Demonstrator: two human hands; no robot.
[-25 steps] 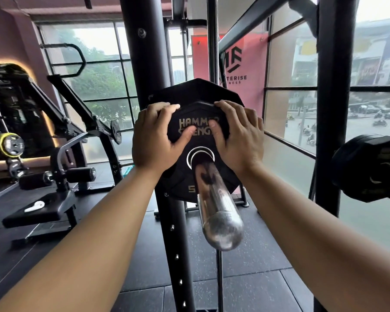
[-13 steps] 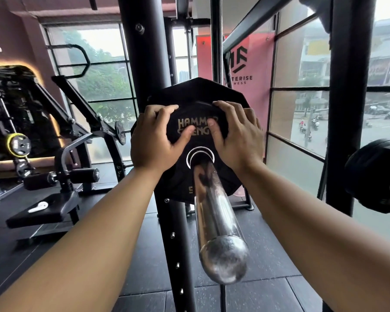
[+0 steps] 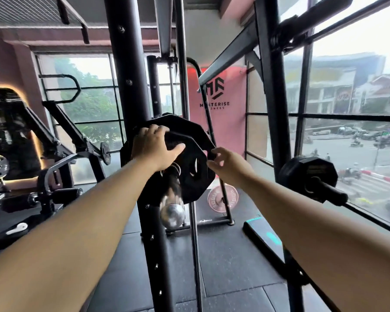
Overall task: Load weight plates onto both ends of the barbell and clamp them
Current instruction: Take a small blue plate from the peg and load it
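Bar point(image 3: 172, 199) points at the camera, its chrome end blurred. Left hand point(image 3: 154, 149) grips the small plate point(image 3: 198, 183), fingers curled over its upper rim, thumb across the face. Right hand point(image 3: 226, 165) has come off that face, where both palms pressed half a second ago. Its fingers are now loosely curled just beside the right rim, gripping nothing that shows. The plate sits on the bar against the bigger plate point(image 3: 182, 124) behind it, so the push looks finished and a clamp seems the next need on this end. HAMMER STRENGTH lettering, partly legible on the plate earlier, is now lost to blur and angle. Beyond the rack post point(image 3: 131, 86), a pink banner point(image 3: 214, 104) reads "M STERISE" over "NESS", with some letters hidden.
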